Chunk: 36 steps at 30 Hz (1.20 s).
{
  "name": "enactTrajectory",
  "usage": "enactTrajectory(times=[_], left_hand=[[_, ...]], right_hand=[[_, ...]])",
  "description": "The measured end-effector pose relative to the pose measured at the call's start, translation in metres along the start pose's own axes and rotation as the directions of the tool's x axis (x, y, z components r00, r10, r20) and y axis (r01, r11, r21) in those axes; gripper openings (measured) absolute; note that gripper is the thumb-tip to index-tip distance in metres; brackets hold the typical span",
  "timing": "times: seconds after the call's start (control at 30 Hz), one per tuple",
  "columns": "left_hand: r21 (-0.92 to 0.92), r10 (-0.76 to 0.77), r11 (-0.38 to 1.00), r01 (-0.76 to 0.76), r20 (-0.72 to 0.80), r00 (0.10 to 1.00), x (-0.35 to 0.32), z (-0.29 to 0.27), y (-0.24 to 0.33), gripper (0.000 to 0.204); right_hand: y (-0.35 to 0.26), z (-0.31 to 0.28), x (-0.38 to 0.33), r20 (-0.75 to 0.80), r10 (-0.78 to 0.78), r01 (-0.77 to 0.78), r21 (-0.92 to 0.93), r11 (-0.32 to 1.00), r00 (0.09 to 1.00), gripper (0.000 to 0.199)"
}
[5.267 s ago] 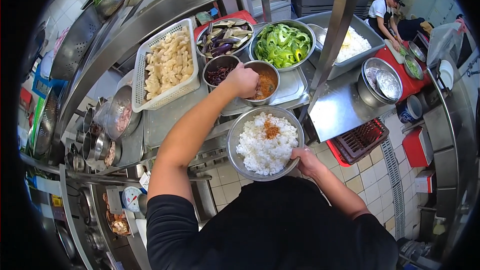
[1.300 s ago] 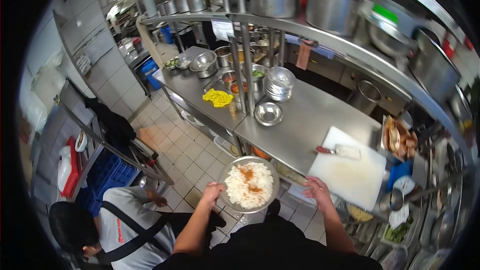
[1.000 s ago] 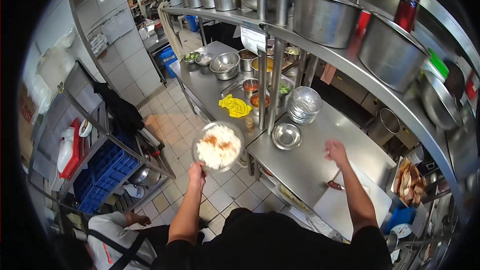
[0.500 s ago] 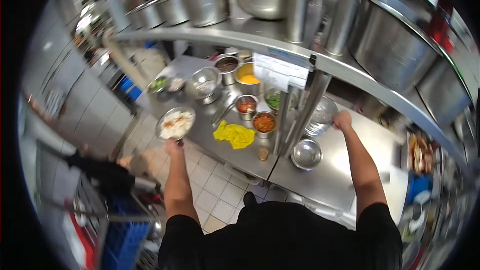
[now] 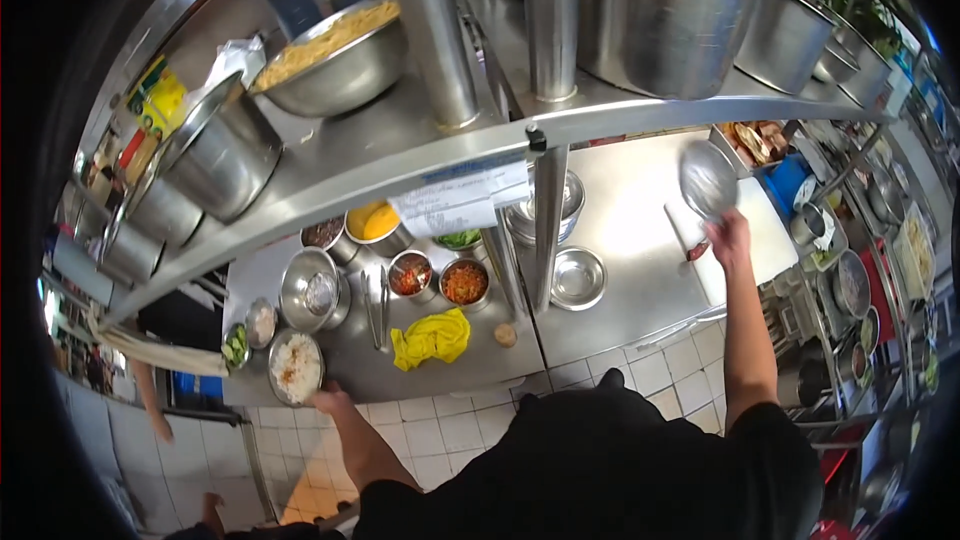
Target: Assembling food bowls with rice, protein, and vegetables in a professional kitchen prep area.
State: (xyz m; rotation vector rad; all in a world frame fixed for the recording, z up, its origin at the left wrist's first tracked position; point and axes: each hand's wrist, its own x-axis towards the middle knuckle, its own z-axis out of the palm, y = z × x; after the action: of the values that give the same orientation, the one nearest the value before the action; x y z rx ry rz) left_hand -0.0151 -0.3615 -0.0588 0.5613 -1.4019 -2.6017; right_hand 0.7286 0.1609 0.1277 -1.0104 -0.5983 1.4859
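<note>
My left hand [image 5: 330,400] grips the edge of a metal bowl [image 5: 273,380] at the front left of the steel counter. White rice [image 5: 298,360] with a reddish-brown topping lies in it. Raised above the right part of the counter, my right hand [image 5: 730,238] holds another metal bowl [image 5: 708,180], blurred by motion; whether anything is in it, I cannot tell. Below this hand is a white cutting board [image 5: 760,250] with a small dark red piece [image 5: 697,251] at its left edge. Close to the rice bowl stands a larger steel mixing bowl [image 5: 300,285].
A yellow cloth [image 5: 432,338], tongs [image 5: 379,310] and pots of chopped red food [image 5: 410,273] and orange food [image 5: 464,283] occupy the left counter. Steel bowls [image 5: 578,278] stand right of the post [image 5: 549,230]. An overhead shelf [image 5: 340,188] carries pots. Another person's arm [image 5: 146,390] shows at far left.
My view has turned to the right. The rice bowl has come over the counter's front edge in my left hand. My right hand has carried its bowl rightward, from beside the post to above the cutting board.
</note>
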Motion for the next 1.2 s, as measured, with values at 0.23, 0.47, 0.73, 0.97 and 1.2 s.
enactTrajectory(times=[0.23, 0.47, 0.73, 0.97, 1.2], left_hand=[[0.584, 0.399, 0.332, -0.741, 0.624, 0.671, -0.093, -0.058, -0.079, 0.034], [0.091, -0.364, 0.622, -0.778, 0.913, -0.184, -0.411, 0.008, -0.082, 0.024], [-0.183, 0.002, 0.234, -0.955, 0.982, -0.188, -0.599, 0.220, -0.118, 0.056], [0.163, -0.346, -0.230, -0.960, 0.908, 0.237, -0.607, 0.273, -0.140, 0.027], [0.286, -0.347, -0.413, -0.864, 0.828, 0.440, -0.570, 0.290, -0.166, 0.028]], right_hand=[[0.042, -0.302, -0.156, -0.608, 0.013, 0.235, 0.327, 0.915, 0.794, 0.012], [0.075, -0.457, -0.303, -0.944, 0.065, 0.485, 0.225, 0.845, 0.325, 0.022], [-0.016, -0.625, -0.259, -0.861, 0.154, 0.328, 0.342, 0.881, 0.485, 0.021], [-0.176, -0.649, -0.127, -0.633, 0.057, 0.146, 0.263, 0.954, 0.772, 0.013], [-0.309, -0.583, 0.017, -0.346, -0.174, 0.243, 0.168, 0.955, 0.922, 0.014]])
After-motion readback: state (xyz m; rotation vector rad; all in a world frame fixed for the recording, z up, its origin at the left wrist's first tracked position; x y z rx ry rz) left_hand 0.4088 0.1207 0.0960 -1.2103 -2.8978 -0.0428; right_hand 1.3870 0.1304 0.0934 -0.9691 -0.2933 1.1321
